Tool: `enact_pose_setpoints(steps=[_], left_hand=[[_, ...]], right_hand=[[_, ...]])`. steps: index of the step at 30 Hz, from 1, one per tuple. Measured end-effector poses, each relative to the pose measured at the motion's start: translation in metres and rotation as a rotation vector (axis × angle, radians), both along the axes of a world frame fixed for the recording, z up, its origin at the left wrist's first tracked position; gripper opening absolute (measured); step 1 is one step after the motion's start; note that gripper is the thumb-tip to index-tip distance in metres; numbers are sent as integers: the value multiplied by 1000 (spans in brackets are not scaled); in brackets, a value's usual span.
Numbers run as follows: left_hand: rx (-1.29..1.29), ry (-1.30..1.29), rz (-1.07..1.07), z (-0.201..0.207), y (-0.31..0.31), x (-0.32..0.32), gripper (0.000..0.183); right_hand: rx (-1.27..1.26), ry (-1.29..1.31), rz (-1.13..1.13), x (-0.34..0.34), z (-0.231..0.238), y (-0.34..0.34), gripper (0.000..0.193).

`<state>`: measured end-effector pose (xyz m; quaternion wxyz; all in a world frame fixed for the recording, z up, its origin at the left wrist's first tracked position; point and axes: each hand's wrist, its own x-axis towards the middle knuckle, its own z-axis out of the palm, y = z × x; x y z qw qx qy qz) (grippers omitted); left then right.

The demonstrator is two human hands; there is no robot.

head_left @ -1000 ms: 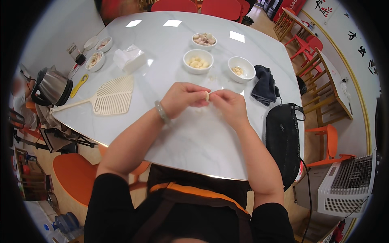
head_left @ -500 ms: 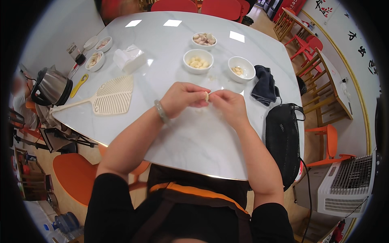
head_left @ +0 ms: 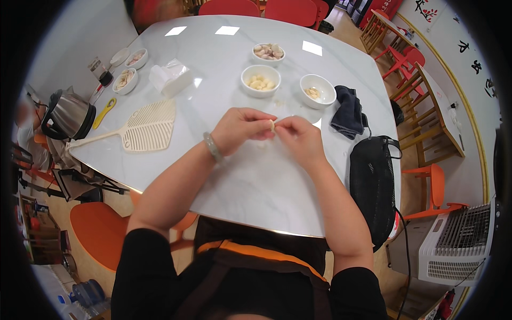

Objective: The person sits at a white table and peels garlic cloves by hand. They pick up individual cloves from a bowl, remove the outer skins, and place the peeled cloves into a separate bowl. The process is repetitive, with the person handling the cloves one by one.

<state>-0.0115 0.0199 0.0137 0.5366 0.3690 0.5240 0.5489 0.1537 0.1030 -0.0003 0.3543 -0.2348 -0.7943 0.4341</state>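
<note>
My left hand (head_left: 240, 130) and my right hand (head_left: 302, 140) meet over the middle of the white table, fingertips pinched together. Between them is a small pale garlic clove (head_left: 272, 126), mostly covered by my fingers. Both hands touch it. Just beyond them stands a white bowl (head_left: 260, 94) of peeled cloves. Behind that, another white bowl (head_left: 268, 62) is heaped with unpeeled cloves. A third bowl (head_left: 320, 103), to the right, has a few yellowish pieces at its bottom. Tiny pale scraps lie on the tabletop by my fingers.
A dark cloth (head_left: 346, 113) and a black mesh bag (head_left: 372, 186) lie at the right edge. Leftward are a cream fly swatter (head_left: 149, 128), a yellow-handled peeler (head_left: 104, 112), a steel kettle (head_left: 74, 113), a pack of tissues (head_left: 170, 77) and small bowls (head_left: 125, 90) of food.
My right hand has shifted very slightly at the clove. Both hands keep their pinch in the same place, and the bowls have not moved.
</note>
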Motion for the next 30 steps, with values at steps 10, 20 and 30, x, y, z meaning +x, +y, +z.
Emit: enact_pose_setpoints(steps=[10, 20, 30], left_hand=[[20, 89, -47, -5, 1, 0, 24], [28, 82, -94, -7, 2, 0, 30], [46, 117, -121, -5, 1, 2, 26]], right_hand=[[381, 38, 28, -3, -7, 3, 7], [409, 92, 6, -6, -7, 2, 9], [346, 73, -12, -6, -10, 1, 9]])
